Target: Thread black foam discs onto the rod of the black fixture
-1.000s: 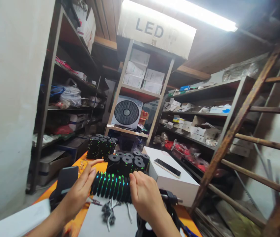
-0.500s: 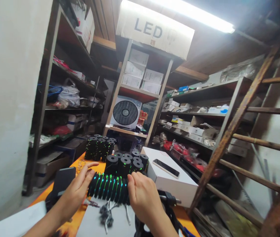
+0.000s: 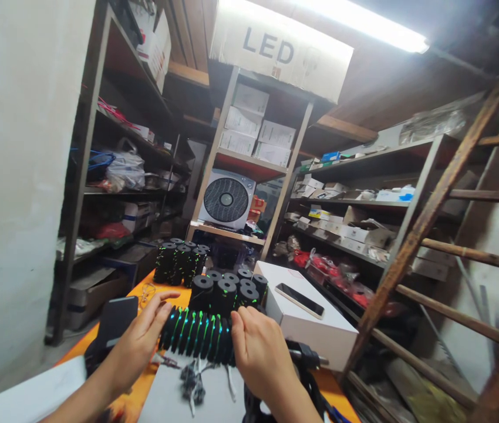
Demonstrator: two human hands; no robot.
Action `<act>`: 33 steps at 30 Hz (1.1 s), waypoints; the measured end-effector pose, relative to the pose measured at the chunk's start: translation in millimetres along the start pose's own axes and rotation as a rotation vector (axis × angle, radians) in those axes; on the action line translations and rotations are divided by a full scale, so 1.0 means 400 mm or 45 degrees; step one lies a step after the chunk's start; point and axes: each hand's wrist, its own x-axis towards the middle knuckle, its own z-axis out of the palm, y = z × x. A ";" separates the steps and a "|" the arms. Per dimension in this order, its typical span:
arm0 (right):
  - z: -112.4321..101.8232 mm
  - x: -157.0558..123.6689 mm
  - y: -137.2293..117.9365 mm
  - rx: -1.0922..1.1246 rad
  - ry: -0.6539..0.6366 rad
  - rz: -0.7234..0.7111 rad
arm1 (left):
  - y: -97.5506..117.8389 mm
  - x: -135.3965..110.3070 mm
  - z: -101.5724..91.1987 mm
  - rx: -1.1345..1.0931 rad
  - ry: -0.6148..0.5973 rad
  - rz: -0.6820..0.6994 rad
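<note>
A row of black discs with green glints [image 3: 199,336] lies on its side across the orange table [image 3: 146,380]. My left hand [image 3: 137,346] presses flat against the row's left end, fingers stretched out. My right hand [image 3: 260,358] presses against the right end, its fingers curled on the last disc. Behind the row stand upright stacks of the same black discs [image 3: 227,294], and a second group of black disc stacks [image 3: 179,261] stands farther back. Small dark loose parts [image 3: 192,379] lie on a grey sheet in front of the row.
A white box [image 3: 309,323] with a phone [image 3: 299,299] on it sits right of the stacks. A dark phone [image 3: 115,323] leans at the left. Metal shelves with boxes and a fan [image 3: 226,201] surround the table. A wooden ladder [image 3: 430,217] leans at the right.
Both hands stay clamped on the ends of the disc row. The view shifts slightly; the row barely moves.
</note>
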 end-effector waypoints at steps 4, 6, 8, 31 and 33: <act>0.001 0.000 0.000 -0.002 0.001 -0.001 | 0.007 -0.004 -0.002 0.001 -0.004 -0.005; 0.001 0.000 0.000 -0.005 0.004 -0.002 | 0.006 -0.004 -0.002 -0.002 -0.002 0.005; 0.000 0.000 0.000 -0.008 0.009 -0.008 | 0.002 -0.002 -0.001 0.001 0.009 0.010; -0.035 0.006 -0.011 0.022 -0.126 0.017 | -0.023 -0.002 0.004 -0.055 0.072 0.131; -0.077 0.008 0.000 0.077 -0.213 0.065 | -0.020 0.001 0.004 -0.052 0.063 0.117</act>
